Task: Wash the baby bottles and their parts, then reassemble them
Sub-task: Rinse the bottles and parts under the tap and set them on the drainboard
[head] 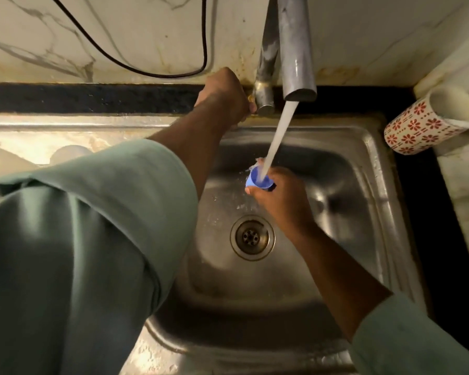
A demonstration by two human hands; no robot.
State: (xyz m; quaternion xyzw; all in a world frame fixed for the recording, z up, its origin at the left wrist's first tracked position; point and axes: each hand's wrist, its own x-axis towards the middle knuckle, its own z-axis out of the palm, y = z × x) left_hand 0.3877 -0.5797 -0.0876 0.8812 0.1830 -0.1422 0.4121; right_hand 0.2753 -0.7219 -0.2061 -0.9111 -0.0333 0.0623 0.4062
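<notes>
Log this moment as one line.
left hand: grips tap handle | right hand: holds blue cap under water stream | over sink

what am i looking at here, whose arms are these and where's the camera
There is no machine: a person wears a camera on the head, looking down at their own arms over a steel sink. The left hand grips the tap's handle at the base of the faucet, and water is running. The right hand holds a small blue bottle part under the stream. A red-flowered mug lies on its side by the sink's right corner. A black cable hangs on the marble wall.
</notes>
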